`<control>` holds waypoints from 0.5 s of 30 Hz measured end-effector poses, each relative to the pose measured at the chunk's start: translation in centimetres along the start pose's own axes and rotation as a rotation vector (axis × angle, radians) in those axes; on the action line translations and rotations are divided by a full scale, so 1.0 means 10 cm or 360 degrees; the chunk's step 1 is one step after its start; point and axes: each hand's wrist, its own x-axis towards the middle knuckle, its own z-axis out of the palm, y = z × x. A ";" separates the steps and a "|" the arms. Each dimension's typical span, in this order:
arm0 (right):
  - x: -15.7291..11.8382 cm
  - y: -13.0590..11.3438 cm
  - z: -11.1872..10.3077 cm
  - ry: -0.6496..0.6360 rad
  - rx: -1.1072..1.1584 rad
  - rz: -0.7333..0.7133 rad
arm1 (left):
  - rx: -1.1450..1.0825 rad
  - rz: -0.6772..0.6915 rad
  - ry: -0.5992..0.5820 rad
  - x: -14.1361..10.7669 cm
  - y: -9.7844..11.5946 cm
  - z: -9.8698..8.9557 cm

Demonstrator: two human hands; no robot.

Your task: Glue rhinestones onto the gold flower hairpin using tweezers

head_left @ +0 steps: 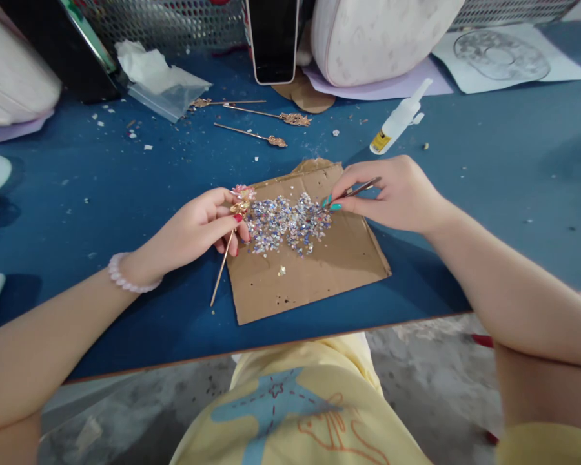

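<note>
Head view shows our left hand (206, 223) closed around a gold hair stick (223, 266), fingers and thumb pinching its ornate head beside a pink flower (243, 192), at the left edge of a flat piece of cardboard (314, 278). Our right hand (394, 194) grips slim dark tweezers (365, 186) between thumb and fingers, the tips down at the right side of a spread of loose rhinestones (271, 223), mostly silver and blue. The cardboard serves as an open tray for them on the blue table (508, 187). Beyond it we see a translucent glue bottle (393, 126) with a yellow label and narrow nozzle; we cannot tell how full it is. Three more hair sticks (252, 134) lie farther back, near a clear plastic bag (167, 100) with crumpled white tissue (148, 68) at its top; whether the tissue sits inside or over it, we cannot tell. Behind, a metal mesh basket (174, 26) hides most of its contents from us, and a rounded white case (377, 42) stands beside a phone (274, 42).
</note>
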 end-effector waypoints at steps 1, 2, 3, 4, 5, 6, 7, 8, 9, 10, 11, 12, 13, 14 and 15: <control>0.00 0.00 0.00 -0.0002 0.0006 -0.0004 | 0.0002 -0.0003 -0.0001 0.00 0.00 0.00; 0.00 0.00 0.00 -0.0006 0.0012 -0.0009 | 0.0004 -0.0006 -0.0003 0.00 0.01 0.00; 0.00 0.01 0.00 -0.0007 0.0019 -0.0016 | 0.0006 -0.0011 -0.0004 0.00 0.01 0.01; 0.00 0.01 -0.01 -0.0008 0.0022 -0.0023 | 0.0008 -0.0015 -0.0005 0.00 0.01 0.01; 0.00 0.01 -0.01 -0.0010 0.0018 -0.0027 | 0.0009 -0.0020 -0.0004 0.00 0.01 0.01; 0.00 0.01 -0.02 -0.0013 0.0006 -0.0028 | 0.0010 -0.0022 -0.0002 0.00 0.02 0.01; 0.00 0.01 -0.02 -0.0016 -0.0011 -0.0026 | 0.0009 -0.0025 0.0001 0.00 0.02 0.01; 0.00 0.01 -0.03 -0.0017 -0.0032 -0.0021 | 0.0007 -0.0028 0.0004 0.00 0.02 0.01; 0.00 0.01 -0.04 -0.0015 -0.0052 -0.0017 | 0.0004 -0.0028 0.0005 0.00 0.01 0.01; 0.00 0.01 -0.04 -0.0010 -0.0067 -0.0017 | 0.0001 -0.0026 0.0003 0.00 0.01 0.00; -0.01 0.01 -0.04 -0.0001 -0.0075 -0.0022 | -0.0003 -0.0024 -0.0001 0.00 0.01 0.00; -0.01 0.01 -0.04 0.0011 -0.0075 -0.0031 | -0.0005 -0.0021 -0.0008 0.00 0.00 0.00; -0.01 0.01 -0.04 0.0017 -0.0067 -0.0041 | -0.0006 -0.0017 -0.0014 0.01 0.00 0.00; -0.01 0.01 -0.04 0.0020 -0.0052 -0.0052 | -0.0006 -0.0015 -0.0018 0.01 0.00 0.00; -0.01 0.01 -0.03 0.0021 -0.0032 -0.0065 | -0.0004 -0.0014 -0.0019 0.01 0.00 0.00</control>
